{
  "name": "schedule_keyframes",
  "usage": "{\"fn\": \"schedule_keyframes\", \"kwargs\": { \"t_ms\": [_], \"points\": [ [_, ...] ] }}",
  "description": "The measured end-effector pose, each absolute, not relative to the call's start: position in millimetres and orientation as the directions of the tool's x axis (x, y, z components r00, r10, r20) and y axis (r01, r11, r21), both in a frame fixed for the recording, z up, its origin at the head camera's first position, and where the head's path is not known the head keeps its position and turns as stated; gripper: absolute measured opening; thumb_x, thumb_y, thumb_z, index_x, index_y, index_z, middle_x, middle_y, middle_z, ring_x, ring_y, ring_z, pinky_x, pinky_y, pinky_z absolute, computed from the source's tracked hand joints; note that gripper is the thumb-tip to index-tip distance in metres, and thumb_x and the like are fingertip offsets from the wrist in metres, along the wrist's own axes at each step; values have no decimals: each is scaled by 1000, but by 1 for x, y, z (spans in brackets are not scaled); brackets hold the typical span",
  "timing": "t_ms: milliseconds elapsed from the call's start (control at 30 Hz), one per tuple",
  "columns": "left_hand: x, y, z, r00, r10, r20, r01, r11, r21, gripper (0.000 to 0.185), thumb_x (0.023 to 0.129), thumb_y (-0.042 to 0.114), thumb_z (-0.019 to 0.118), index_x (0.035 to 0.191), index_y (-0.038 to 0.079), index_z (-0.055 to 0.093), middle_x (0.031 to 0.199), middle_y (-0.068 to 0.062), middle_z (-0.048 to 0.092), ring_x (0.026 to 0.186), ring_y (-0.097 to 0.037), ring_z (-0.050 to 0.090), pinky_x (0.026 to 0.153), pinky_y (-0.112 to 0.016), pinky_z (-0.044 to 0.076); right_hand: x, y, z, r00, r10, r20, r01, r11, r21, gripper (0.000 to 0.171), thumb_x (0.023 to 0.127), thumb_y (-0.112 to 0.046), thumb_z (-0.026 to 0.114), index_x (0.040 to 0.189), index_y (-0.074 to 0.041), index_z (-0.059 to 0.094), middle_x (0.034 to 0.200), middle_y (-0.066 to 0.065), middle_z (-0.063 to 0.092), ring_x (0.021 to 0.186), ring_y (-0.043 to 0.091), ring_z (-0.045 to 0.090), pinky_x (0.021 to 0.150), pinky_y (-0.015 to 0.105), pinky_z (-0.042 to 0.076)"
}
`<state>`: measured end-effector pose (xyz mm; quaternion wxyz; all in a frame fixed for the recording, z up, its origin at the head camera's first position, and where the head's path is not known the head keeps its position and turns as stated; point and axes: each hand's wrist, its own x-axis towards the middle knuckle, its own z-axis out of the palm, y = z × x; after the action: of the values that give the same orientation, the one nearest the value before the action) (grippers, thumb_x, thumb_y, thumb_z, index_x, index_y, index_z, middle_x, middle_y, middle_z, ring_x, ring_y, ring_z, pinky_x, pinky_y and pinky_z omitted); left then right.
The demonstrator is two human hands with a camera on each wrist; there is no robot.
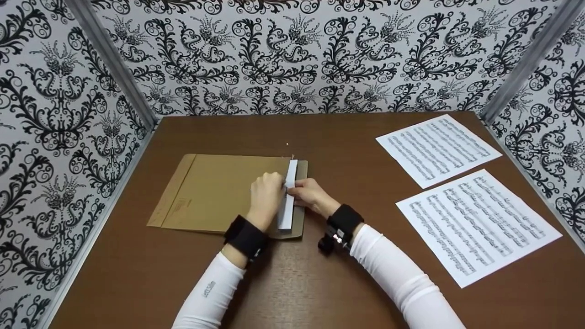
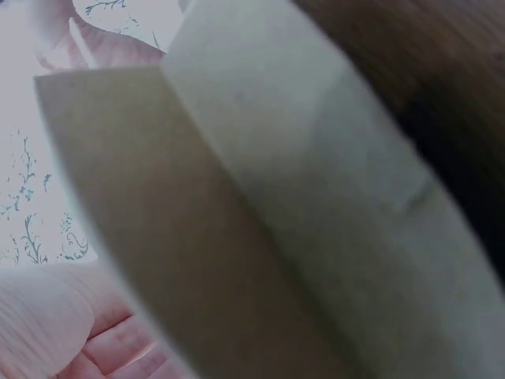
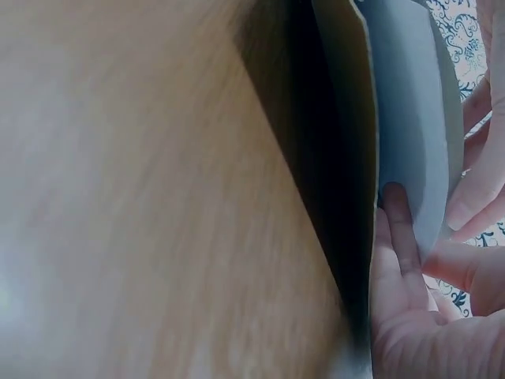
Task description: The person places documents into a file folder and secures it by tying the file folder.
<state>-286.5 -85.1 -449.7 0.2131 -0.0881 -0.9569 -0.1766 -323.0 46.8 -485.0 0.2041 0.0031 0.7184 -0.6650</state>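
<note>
a brown wooden bench (image 1: pixel 347 151) sits inside walls papered in black-and-white scrollwork. a flat tan cardboard envelope (image 1: pixel 215 192) lies on the bench, its open end toward the person's hands. a white sheet of paper (image 1: pixel 289 196) pokes from that open end. the left hand (image 1: pixel 266 194) rests on the envelope with fingers curled onto the sheet's edge; the right hand (image 1: pixel 311 194) pinches the same sheet from the other side, beside the envelope's flap. two printed sheets of music (image 1: pixel 475 221) lie well apart from the envelope, beyond the right hand.
</note>
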Motion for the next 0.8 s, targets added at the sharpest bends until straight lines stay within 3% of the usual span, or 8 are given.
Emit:
{"fn": "schedule_keyframes", "kwargs": {
  "t_ms": [167,367,633,800],
  "points": [
    [-288,-87,-449,-899,86,430,242,915,323,19,85,2,73,66,6,72,76,-17,76,67,-39,73,56,-52,57,-323,42,-487,-921,-259,-292,280,83,-956,14,93,6,54,91,2,68,67,-7,57,66,4,56,61,17,50],
    [-288,-89,-447,-914,73,399,227,907,355,18,85,6,75,66,7,74,77,-16,77,69,-39,74,58,-51,57,-322,35,-489,-923,-258,-285,275,75,-959,15,93,5,56,90,1,70,65,-8,56,65,3,55,62,16,49],
    [-288,-90,-446,-913,66,403,235,893,385,19,85,7,77,67,7,73,77,-15,77,69,-38,74,58,-51,57,-321,29,-489,-923,-262,-284,279,55,-959,24,97,4,53,114,13,67,67,-9,60,63,2,56,60,16,48],
    [-289,-91,-444,-918,58,393,229,885,405,17,86,7,76,70,9,76,78,-13,78,69,-37,74,58,-49,57,-322,25,-490,-928,-260,-268,263,56,-963,29,98,5,50,120,16,64,70,-7,59,64,3,55,61,16,48]
  ]
}}
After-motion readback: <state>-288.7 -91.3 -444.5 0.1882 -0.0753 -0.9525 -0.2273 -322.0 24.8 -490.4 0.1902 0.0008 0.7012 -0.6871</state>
